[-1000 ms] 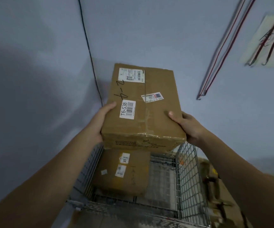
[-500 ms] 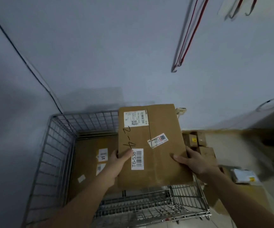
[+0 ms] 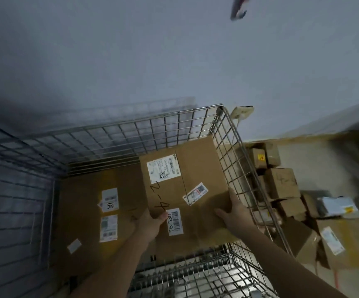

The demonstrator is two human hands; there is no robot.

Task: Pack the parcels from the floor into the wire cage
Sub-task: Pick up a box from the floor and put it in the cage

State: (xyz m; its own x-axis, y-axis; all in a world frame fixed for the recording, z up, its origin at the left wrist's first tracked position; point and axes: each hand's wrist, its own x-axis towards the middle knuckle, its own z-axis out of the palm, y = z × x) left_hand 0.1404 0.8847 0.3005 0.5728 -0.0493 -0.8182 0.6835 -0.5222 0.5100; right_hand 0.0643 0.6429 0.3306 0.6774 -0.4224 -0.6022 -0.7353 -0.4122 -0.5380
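Wire cage (image 3: 118, 134) against the wall, holding a flat cardboard parcel (image 3: 81, 211) at left. Labelled box (image 3: 187, 190) inside at right, gripped on its near sides by left hand (image 3: 150, 222) and right hand (image 3: 234, 214), fingers curled. More parcels (image 3: 281, 186) outside on the floor.

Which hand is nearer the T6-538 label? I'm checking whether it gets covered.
Left. The left hand grips the box edge with its thumb right beside the T6-538 label. The right hand holds the opposite edge, well clear.
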